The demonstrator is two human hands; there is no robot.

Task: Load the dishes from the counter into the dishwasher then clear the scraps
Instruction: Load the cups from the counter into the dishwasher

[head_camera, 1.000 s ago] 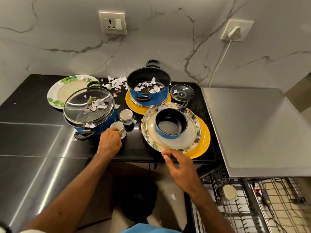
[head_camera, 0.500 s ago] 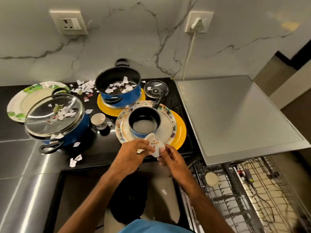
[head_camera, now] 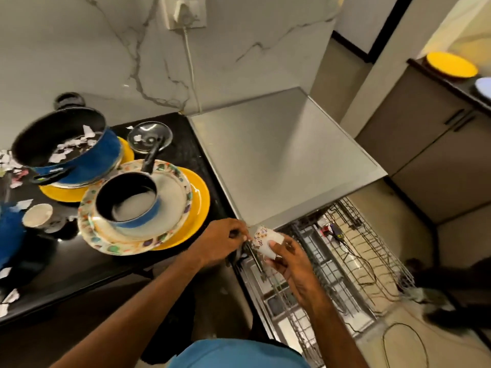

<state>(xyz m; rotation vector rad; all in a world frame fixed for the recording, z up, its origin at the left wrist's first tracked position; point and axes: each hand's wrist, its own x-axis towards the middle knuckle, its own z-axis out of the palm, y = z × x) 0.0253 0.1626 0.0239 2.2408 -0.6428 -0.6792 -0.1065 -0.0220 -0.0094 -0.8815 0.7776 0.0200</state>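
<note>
Over the rack (head_camera: pixel 345 264) corner, right hand (head_camera: pixel 295 266) grips the cup (head_camera: pixel 265 239); left hand (head_camera: pixel 223 240) curls at its rim, hold unclear; rack directly below.

This is a home kitchen. Left of the left hand (head_camera: pixel 220 243), a black surface (head_camera: pixel 186 155) carries a blue pot (head_camera: pixel 87 166), a saucepan (head_camera: pixel 143 216) on stacked plates (head_camera: pixel 119 245) and a glass lid (head_camera: pixel 148 134). Beyond both hands rises a marble-look wall (head_camera: pixel 79 49) with a socket (head_camera: pixel 186 11) and a plugged-in cord. Under the right hand (head_camera: pixel 289 261), which holds a cup (head_camera: pixel 265 241), a dishwasher (head_camera: pixel 279 160) stands open with its wire rack (head_camera: pixel 345 266) pulled out. Far right of that hand, low cabinets (head_camera: pixel 425 155) carry a dish (head_camera: pixel 451 65).
</note>
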